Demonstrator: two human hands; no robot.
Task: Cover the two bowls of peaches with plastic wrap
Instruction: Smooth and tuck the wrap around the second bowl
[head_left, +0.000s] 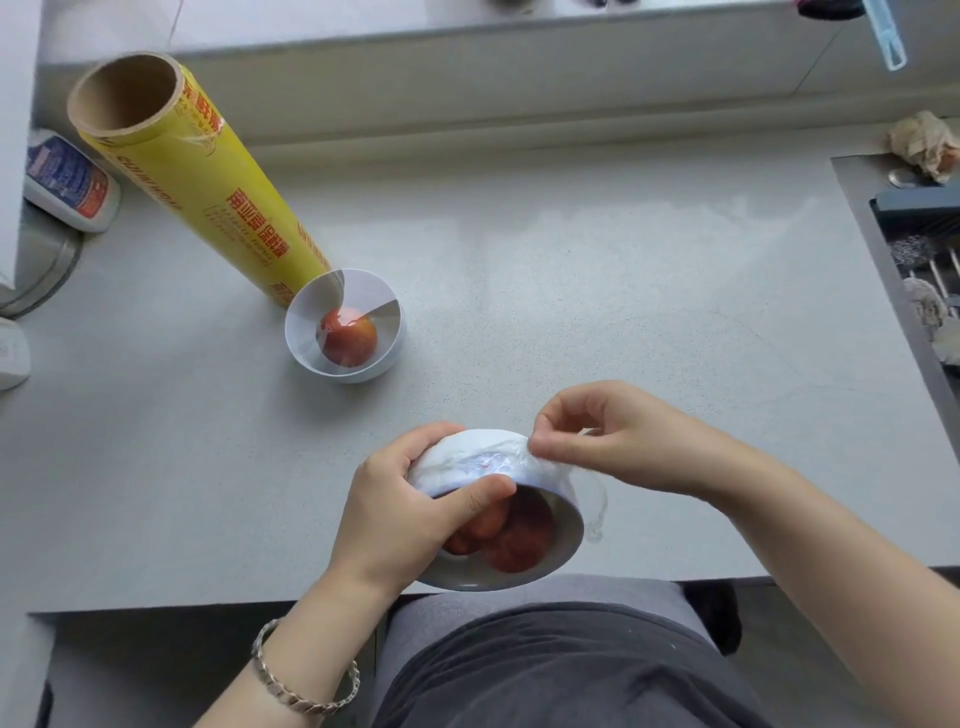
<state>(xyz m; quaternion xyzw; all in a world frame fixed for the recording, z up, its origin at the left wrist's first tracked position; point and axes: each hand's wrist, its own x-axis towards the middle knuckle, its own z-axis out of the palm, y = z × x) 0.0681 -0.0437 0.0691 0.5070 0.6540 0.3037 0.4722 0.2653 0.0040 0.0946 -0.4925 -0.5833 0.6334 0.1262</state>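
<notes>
A white bowl (563, 545) of peaches is tipped toward me at the counter's front edge. My left hand (400, 509) grips its left side, thumb laid across the rim. Plastic wrap (483, 460) is bunched over the bowl's outer wall, and my right hand (608, 436) pinches it at the top right; a loose tail of wrap hangs down the right side. Farther back stands a second white bowl (345, 325) with one peach (349, 338) inside, film stretched over its top. The yellow roll of plastic wrap (192, 171) stands upright just behind it.
The grey counter (597, 270) runs back to a raised ledge. A white detergent bottle (67, 179) lies at the far left. A sink with utensils (924, 270) opens at the right edge, with crumpled paper (924, 143) behind it. A blue tool (888, 36) hangs at the top right.
</notes>
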